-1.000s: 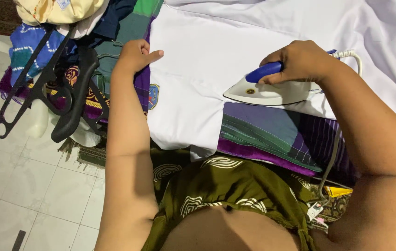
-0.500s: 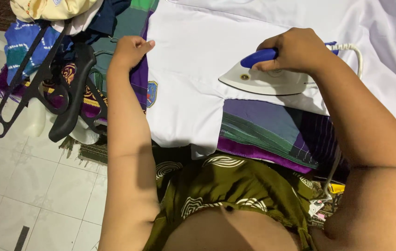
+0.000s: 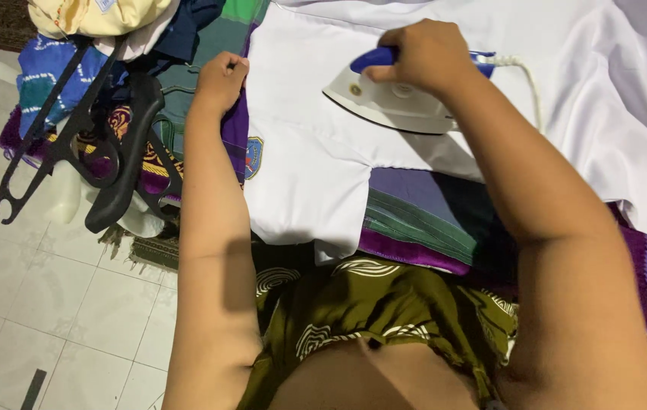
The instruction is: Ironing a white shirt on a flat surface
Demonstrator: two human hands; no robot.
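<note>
The right hand (image 3: 426, 53) was closed in a full grasp around the blue handle of the white iron (image 3: 388, 102), fingers wrapped over the top and knuckles facing the camera. The iron sat flat on the white shirt (image 3: 316, 175), toward the far side of the spread garment, its pointed tip directed left. A white cord (image 3: 524, 80) ran from the rear of the iron to the right and curved down across the cloth.

The left hand (image 3: 221, 80) was clenched loosely, fingers curled in, pinching the left edge of the white shirt where it met the purple cloth beneath. Whether the fingertips held both layers could not be determined.

The white shirt lay spread on a striped purple and green cloth (image 3: 422, 216), which showed below the shirt's near hem. A coloured badge (image 3: 253, 156) was fixed on the shirt's sleeve, just beside the left forearm.

To the left, black clothes hangers (image 3: 73, 144) lay across a pile of folded clothes (image 3: 103, 45), well apart from the iron. Pale floor tiles (image 3: 50, 304) occupied the near left. The person's olive patterned garment (image 3: 369, 311) filled the near centre
</note>
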